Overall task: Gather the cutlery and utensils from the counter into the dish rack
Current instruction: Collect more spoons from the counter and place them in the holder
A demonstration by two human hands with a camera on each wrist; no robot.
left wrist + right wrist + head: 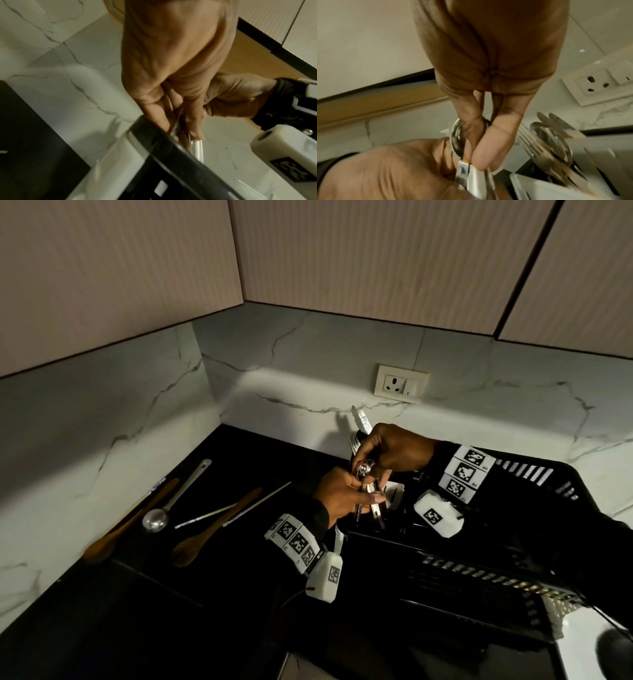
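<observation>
1. Part of the job looks done: forks, spoons and a knife already stand (551, 136) in the cutlery holder (394, 491) at the far left corner of the black dish rack (513, 583), which sits on the right side of the dark counter (239, 594).
2. A bundle of steel cutlery (368, 487) is held between both hands just above that holder, so I judge this load is about to go in.
3. Four or five pieces remain on the counter to the left, well apart from the rack: a steel ladle (171, 501), two wooden spoons, one at the far left (130, 522) and one nearer the middle (212, 529), and a thin pale stick-like utensil (236, 505), possibly two lying crossed under the wooden spoon.
4. The left hand (337, 494) comes in from the near left, its fingers curled round the lower handles of the bundle; the left wrist view shows the fingers (193, 121) pointing down over the rack's rim with metal between them.
5. The right hand (390, 450) reaches from the right, palm down, thumb and fingertips (481, 152) pinching the bundle at its top, where a round spoon bowl shows.
6. Both hands grip the same bundle, knuckles nearly touching.
</observation>
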